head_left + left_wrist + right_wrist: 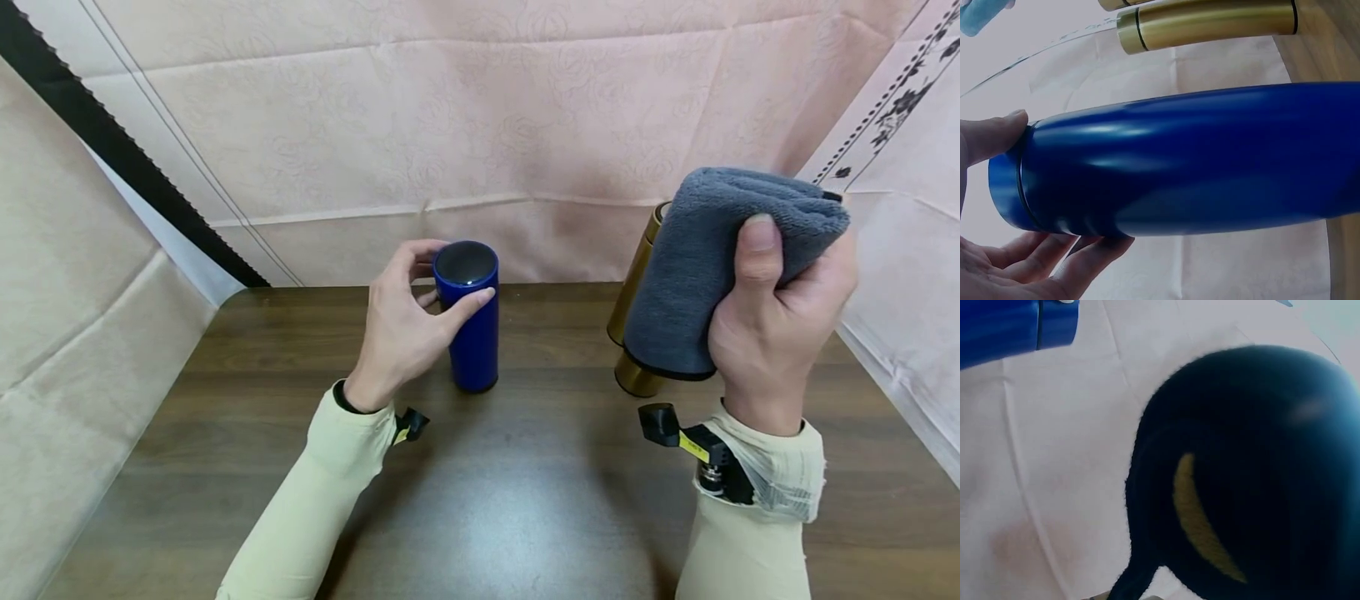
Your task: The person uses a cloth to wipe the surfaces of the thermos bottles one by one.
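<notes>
A blue thermos flask (pixel 476 350) with a dark, shiny top stands upright on the table. My left hand (pixel 405 325) grips it near its upper end, thumb in front and fingers behind; in the left wrist view the thumb lies by the dark seam below the lid. Raised at the right, my right hand (pixel 780 317) holds a folded grey-blue cloth (pixel 678 275), thumb pressed on its near face. The right wrist view shows the cloth (pixel 1222 400) dark and rolled, with a yellowish crescent inside. Partly behind the cloth are two gold flasks (pixel 633 292).
The brown wooden table (pixel 480 500) ends at a pale patterned cloth backdrop (pixel 450 125). Side sheets (pixel 90 333) hang at left and right, the right one with a dark floral border. A small camera (pixel 660 425) is strapped to the right wrist.
</notes>
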`<state>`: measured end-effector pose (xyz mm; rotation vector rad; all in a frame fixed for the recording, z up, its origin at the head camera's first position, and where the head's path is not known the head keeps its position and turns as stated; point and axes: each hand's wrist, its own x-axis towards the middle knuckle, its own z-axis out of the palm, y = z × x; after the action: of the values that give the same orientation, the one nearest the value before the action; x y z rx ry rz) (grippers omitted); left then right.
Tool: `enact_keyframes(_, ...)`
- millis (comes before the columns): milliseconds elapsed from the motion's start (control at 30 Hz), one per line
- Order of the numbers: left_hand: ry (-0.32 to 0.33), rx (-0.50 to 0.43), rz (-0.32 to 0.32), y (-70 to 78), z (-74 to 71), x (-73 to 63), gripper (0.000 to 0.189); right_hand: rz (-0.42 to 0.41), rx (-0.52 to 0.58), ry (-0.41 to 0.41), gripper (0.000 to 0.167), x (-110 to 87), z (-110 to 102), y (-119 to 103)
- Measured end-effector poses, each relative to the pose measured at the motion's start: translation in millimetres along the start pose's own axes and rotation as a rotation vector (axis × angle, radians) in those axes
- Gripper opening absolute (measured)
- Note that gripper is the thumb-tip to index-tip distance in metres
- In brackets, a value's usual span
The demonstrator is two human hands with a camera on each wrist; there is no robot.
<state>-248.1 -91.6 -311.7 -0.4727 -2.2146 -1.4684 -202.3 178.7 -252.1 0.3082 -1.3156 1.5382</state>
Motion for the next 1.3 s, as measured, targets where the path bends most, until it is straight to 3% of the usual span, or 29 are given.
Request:
enact_keyframes(267,-0.054,-0.013,0.017,-1.5,6.1,-1.4,0.061,0.012,-0.131,-0.097,0.017,-2.1,4,12)
enact_keyframes(533,-0.075,-0.006,-0.029,-2.2,6.4,1.1,0.062,0.072,-0.234,-0.203,0.01,-7.9,4,20)
enact_keyframes(833,-0.085,0.046,0.011,-3.5,7.3,4.6,0.065,0.212,-0.378,-0.272,0.027,-11.9,3,24)
enact_keyframes(933,-0.077,0.048,0.046,-0.9,4.5,4.6,0.065,0.249,-0.438,-0.346,0.036,-17.4,6,26)
enact_keyframes(1033,-0.086,0.027,0.067,1.2,2.4,5.1,0.063,0.349,-0.472,-0.457,0.042,-24.9,13,27)
enact_keyframes(1167,-0.08,0.01,0.065,2.4,2.4,6.0,0.061,0.431,-0.528,-0.566,0.046,-40.3,21,34)
enact_keyframes(1300,-0.054,0.008,0.06,5.2,2.0,6.3,0.057,0.407,-0.574,-0.534,0.05,-58.8,23,50)
